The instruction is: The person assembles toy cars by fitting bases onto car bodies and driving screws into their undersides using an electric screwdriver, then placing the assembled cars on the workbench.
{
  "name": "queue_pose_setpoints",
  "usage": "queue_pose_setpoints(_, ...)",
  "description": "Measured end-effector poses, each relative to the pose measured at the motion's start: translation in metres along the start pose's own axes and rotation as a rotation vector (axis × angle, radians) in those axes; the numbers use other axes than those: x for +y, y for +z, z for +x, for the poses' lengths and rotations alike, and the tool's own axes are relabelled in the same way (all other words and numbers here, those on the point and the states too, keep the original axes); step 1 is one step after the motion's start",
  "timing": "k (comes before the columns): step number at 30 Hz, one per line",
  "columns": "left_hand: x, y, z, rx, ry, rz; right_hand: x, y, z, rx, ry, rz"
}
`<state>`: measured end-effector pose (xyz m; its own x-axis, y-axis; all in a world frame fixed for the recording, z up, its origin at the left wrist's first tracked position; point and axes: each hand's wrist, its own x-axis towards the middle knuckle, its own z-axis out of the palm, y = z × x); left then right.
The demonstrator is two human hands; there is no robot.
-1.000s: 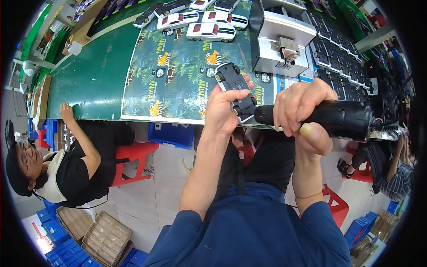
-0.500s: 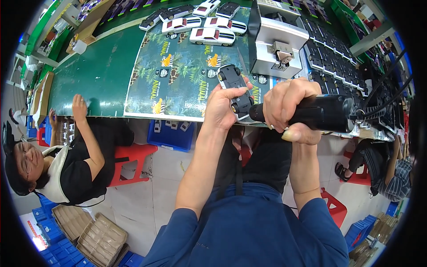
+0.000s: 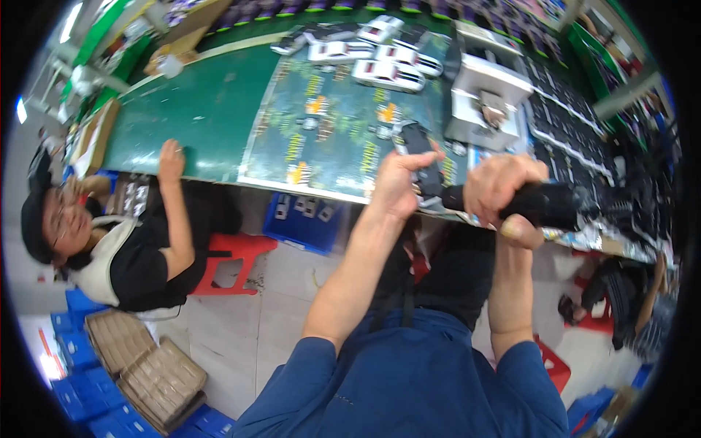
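Shifted since the earlier frame: nearly everything sits farther right in our view and looks blurred, as though our head has turned, while the toy car (image 3: 430, 176) and the black power tool (image 3: 544, 206) stay together in our hands. Work on this car seems under way, we judge: it is held underside up near the front edge of the green surface (image 3: 204, 117), the tool's nose at its near end — touching or just beside, we cannot tell which. Beyond, white cars (image 3: 387, 74) lie roof up, and rows of dark cars (image 3: 566, 124) fill the right side, past a silver machine (image 3: 478, 109) — which are done and which are left, we cannot tell. Our left hand (image 3: 398, 184) has its fingers closed around the car, thumb across its underside; our right hand (image 3: 504, 186) has its fingers wrapped round the tool.
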<state>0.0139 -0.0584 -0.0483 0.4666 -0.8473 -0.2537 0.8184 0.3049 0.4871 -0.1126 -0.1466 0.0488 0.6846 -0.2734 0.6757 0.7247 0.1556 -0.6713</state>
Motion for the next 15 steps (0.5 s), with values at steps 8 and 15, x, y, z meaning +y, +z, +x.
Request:
queue_pose_setpoints(8, 0.047, 0.035, 0.002, -0.222, 0.232, 0.846, -0.045, -0.004, -0.016, 0.148, -0.202, -0.086)
queue_pose_setpoints(15, 0.159, -0.048, 0.02, -0.259, 0.791, 2.46, -0.064, -0.024, -0.032, 0.241, -0.161, -0.043)
